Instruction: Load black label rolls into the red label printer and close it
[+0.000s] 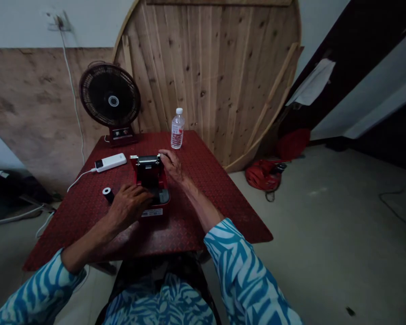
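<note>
Nearest to me, on the patterned red table, the left hand lies palm down across the front of a small red printer, fingers reaching over its open bay. The fingertips are dark and blurred, so I can't tell whether they pinch anything or only rest there. My worry is that pressing blindly could scrape or bend some inner part.

Just left of that hand, a little dark-sided roll stands with its white end up; a stray sweep of the left wrist could topple it, and I judge it would roll readily.

Further in, the right hand touches the right corner of the raised lid, next to its roller. I can't tell whether its fingers clamp that corner or merely steady it. If it slips, the lid might drop onto the left fingers; pushed too far back, it could strain the hinge.

Beyond, a white power bank trails a cable that a sleeve could snag. A clear plastic bottle stands behind the right hand; an elbowed jolt to the table could tip it, well before the fan at the back shifted
</note>
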`<action>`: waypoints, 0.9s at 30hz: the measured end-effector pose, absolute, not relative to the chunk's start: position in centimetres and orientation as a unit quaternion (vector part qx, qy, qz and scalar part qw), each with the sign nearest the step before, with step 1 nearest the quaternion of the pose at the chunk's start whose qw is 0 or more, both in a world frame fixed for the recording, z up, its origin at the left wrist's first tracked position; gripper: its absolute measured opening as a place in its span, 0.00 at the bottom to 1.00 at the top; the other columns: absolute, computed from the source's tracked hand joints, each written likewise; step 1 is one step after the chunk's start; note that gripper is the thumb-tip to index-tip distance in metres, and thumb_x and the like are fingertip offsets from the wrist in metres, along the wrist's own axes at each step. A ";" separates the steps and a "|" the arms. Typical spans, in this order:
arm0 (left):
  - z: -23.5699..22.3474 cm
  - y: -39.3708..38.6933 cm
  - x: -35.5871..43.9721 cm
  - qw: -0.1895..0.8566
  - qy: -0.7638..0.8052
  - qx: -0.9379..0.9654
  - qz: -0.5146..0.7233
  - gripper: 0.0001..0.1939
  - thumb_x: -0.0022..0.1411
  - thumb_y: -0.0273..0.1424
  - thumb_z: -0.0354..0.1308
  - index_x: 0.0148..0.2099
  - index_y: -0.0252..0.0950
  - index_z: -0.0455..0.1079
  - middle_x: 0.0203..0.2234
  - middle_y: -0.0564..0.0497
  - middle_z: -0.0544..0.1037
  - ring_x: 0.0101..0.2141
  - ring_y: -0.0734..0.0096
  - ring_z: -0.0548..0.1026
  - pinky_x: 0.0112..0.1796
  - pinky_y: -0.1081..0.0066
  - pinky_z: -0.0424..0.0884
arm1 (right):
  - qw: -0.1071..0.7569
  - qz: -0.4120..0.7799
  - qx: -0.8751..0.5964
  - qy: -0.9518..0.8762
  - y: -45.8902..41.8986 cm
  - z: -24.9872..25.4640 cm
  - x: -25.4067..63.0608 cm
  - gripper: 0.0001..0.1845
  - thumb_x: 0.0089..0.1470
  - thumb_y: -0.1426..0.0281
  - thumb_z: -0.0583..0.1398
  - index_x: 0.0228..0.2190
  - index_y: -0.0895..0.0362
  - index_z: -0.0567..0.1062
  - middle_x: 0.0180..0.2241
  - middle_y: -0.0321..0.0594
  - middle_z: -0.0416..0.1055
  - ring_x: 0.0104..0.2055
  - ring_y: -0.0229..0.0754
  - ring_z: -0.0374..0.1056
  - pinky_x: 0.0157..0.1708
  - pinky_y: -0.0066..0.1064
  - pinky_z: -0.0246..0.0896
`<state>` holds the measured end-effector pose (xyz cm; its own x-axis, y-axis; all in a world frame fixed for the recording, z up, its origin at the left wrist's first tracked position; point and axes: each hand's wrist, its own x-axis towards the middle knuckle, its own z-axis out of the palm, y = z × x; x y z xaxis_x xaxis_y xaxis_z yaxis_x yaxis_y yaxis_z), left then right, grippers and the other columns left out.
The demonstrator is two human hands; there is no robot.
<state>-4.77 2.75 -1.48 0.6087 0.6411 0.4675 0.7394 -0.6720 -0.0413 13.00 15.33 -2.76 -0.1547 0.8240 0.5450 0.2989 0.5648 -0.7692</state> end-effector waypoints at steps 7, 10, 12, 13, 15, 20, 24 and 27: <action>-2.1 1.8 -5.0 0.140 -0.388 -0.887 -0.208 0.10 0.65 0.29 0.51 0.41 0.38 0.74 0.35 0.49 0.80 0.34 0.66 0.73 0.40 0.62 0.63 | 0.531 0.202 -0.363 -0.738 11.9 -3.2 14.0 0.13 0.60 0.64 0.50 0.35 0.56 0.72 0.36 0.42 0.73 0.42 0.41 0.68 0.45 0.35 0.62; -2.2 1.0 -5.0 0.127 -0.385 -0.886 -0.226 0.09 0.64 0.31 0.53 0.41 0.38 0.74 0.36 0.48 0.80 0.36 0.65 0.74 0.44 0.60 0.63 | 0.526 0.166 -0.345 -0.760 9.8 -4.3 14.5 0.14 0.61 0.65 0.49 0.34 0.56 0.73 0.37 0.44 0.72 0.43 0.42 0.67 0.47 0.37 0.61; -2.2 0.7 -5.2 0.110 -0.378 -0.890 -0.231 0.10 0.64 0.33 0.53 0.43 0.39 0.74 0.39 0.49 0.80 0.39 0.64 0.74 0.48 0.58 0.62 | 0.515 0.142 -0.337 -0.775 8.3 -5.5 14.9 0.16 0.62 0.65 0.49 0.34 0.57 0.74 0.39 0.46 0.72 0.45 0.43 0.67 0.48 0.39 0.60; -2.2 0.7 -5.5 0.096 -0.375 -0.893 -0.231 0.10 0.65 0.33 0.52 0.44 0.39 0.74 0.40 0.49 0.80 0.40 0.64 0.74 0.48 0.58 0.62 | 0.509 0.133 -0.338 -0.781 7.7 -6.1 15.0 0.16 0.62 0.65 0.48 0.35 0.57 0.74 0.40 0.46 0.72 0.46 0.43 0.66 0.48 0.39 0.59; -2.0 0.9 -6.2 0.068 -0.386 -0.887 -0.245 0.12 0.66 0.32 0.50 0.46 0.39 0.73 0.42 0.48 0.78 0.42 0.65 0.73 0.47 0.60 0.64 | 0.500 0.121 -0.344 -0.785 6.8 -7.1 15.2 0.17 0.63 0.64 0.47 0.37 0.56 0.74 0.43 0.46 0.71 0.48 0.44 0.66 0.49 0.40 0.59; -1.8 2.2 -7.9 0.099 -0.500 -0.824 -0.248 0.18 0.66 0.33 0.46 0.52 0.34 0.70 0.48 0.41 0.75 0.44 0.57 0.72 0.43 0.58 0.65 | 0.501 0.136 -0.357 -0.777 6.4 -7.7 15.2 0.18 0.62 0.64 0.46 0.39 0.53 0.74 0.44 0.45 0.71 0.48 0.45 0.65 0.50 0.42 0.58; -2.2 2.2 -8.0 0.099 -0.514 -0.827 -0.204 0.16 0.65 0.33 0.47 0.51 0.38 0.72 0.47 0.43 0.76 0.48 0.54 0.71 0.48 0.53 0.61 | 0.497 0.152 -0.362 -0.774 6.3 -7.7 15.3 0.17 0.62 0.65 0.47 0.40 0.53 0.74 0.45 0.45 0.71 0.49 0.46 0.64 0.50 0.44 0.57; -2.6 2.1 -8.1 0.103 -0.505 -0.832 -0.204 0.16 0.65 0.31 0.48 0.51 0.39 0.72 0.48 0.44 0.76 0.51 0.54 0.69 0.51 0.51 0.58 | 0.480 0.147 -0.368 -0.783 6.3 -7.9 15.6 0.17 0.62 0.66 0.47 0.41 0.53 0.74 0.46 0.44 0.71 0.49 0.46 0.65 0.51 0.43 0.55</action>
